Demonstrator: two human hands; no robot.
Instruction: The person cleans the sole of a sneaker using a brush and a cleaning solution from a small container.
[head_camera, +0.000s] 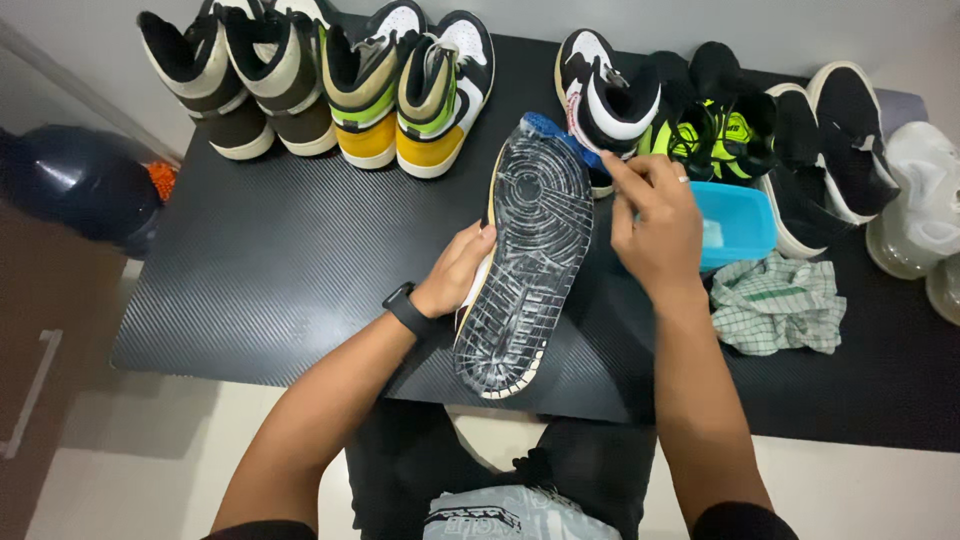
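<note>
Here, item by item:
- Sneaker (525, 265): held sole-up over the near part of the black table (270, 270), toe away from the person; the dark, wet-looking tread faces the camera
- Left hand (455, 270): fingers wrapped round the sneaker's left side, gripping it; black watch (408, 310) on the wrist
- Right hand (655, 225): fingers bent and pinched together just right of the sole's toe end, ring on one finger; whether anything sits in the pinch cannot be told
- Blue tub (738, 222): just beyond the right hand, partly hidden by it
- Green-checked cloth (780, 305): crumpled on the table, right of the right wrist
- Far edge of table: row of sneakers, brown-and-white pair (245, 75) at left, yellow-and-green pair (410, 85) beside it, black-and-white shoe (605, 95) just past the held sole's toe
</note>
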